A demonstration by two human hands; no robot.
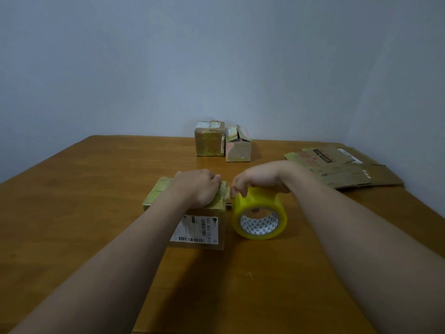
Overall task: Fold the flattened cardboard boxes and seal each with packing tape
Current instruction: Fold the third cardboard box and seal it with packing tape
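— How far is the work now?

— I think it is near the middle. At the far edge of the surface (96, 201) stand two finished boxes (209, 141), side by side. Both shine with tape, so I judge they are sealed, though the top of the right one looks a little uneven.

— And the one in work?

— The box (202, 227) is already folded and stands in the middle, close to the person, with a white label on its near side. The left hand (199, 186) lies on its top with the fingers bent near the right edge and holds it down. The right hand (258, 179) grips the tape roll (258, 213) from above, fingers curled round it. The roll stands just beside the box on its right. Some tape seems to be on the top already; I cannot see if the strip is cut.

— What is left?

— To finish this seal, probably. Then the flattened boxes (342, 167) at the right side, several pieces in a low pile, are not folded yet.
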